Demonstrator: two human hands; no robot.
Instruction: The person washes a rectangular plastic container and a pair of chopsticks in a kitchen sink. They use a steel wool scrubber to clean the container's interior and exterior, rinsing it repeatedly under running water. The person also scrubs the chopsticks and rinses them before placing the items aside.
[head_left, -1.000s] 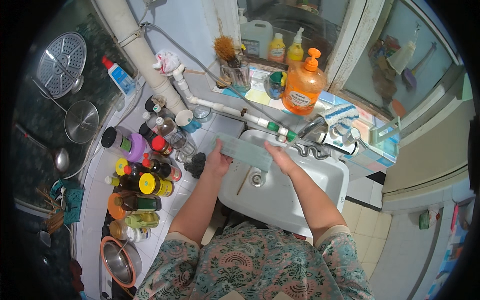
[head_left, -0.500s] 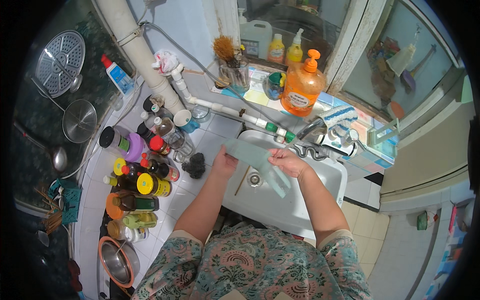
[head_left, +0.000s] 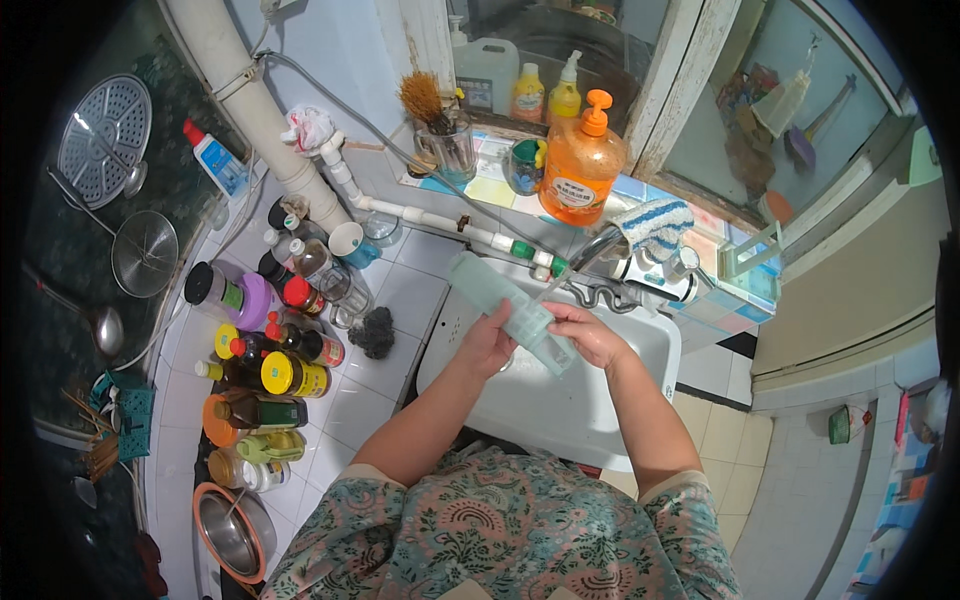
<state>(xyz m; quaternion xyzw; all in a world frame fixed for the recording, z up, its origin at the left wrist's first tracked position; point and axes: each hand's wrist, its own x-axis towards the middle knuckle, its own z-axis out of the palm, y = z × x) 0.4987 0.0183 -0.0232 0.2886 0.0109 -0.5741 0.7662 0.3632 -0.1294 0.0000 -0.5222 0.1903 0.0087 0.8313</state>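
Over the white sink (head_left: 500, 430), I hold a long, pale green, translucent piece of plastic (head_left: 480, 285) at a slant. Its upper left end sticks out past my left hand (head_left: 490, 342), whose fingers wrap its middle from below. The fingers of my right hand (head_left: 588, 335) pinch its edge nearer the lower right end. Whether it is a container or a folded sheet, I cannot tell. The metal faucet (head_left: 600, 245) stands just beyond, a striped cloth (head_left: 655, 225) draped over it. My hands and the plastic hide most of the drain.
An orange pump bottle (head_left: 580, 170) stands on the sill behind the sink. Left of the sink, the tiled counter holds a dark scouring pad (head_left: 373, 333), a yellow-lidded jar (head_left: 290, 373) and several bottles. A metal bowl (head_left: 230, 530) sits at the near left.
My left hand has slid right along the plastic, from its left end to its middle, close to my right hand. The plastic now looks straighter. The whole view has shifted slightly.
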